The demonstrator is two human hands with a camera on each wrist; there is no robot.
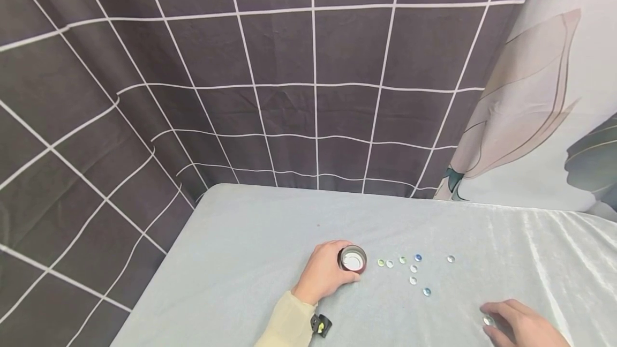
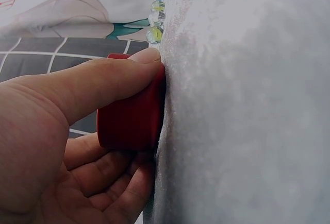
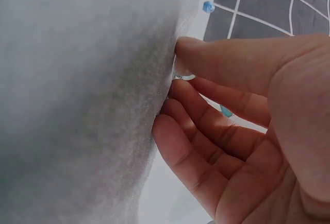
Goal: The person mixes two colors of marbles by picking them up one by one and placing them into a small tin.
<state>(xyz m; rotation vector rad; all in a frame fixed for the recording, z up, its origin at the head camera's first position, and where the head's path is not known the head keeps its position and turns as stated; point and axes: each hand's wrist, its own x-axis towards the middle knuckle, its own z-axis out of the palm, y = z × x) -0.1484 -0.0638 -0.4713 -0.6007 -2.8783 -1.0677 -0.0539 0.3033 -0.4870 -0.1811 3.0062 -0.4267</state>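
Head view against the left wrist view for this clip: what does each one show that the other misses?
Only the head view: the right hand pinching a marble, a look down into the cup, and the sleeve with a black device by the wrist.

Only the left wrist view: the palm side of the left hand, and the cup's red wall seen side-on.

Both: the left hand gripping the cup, loose marbles near it, the pale table cover, grid cloth and floral cloth.

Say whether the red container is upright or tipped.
Upright: the red container shows its open mouth facing up in the head view; the left wrist view shows its wall rising from the cloth.
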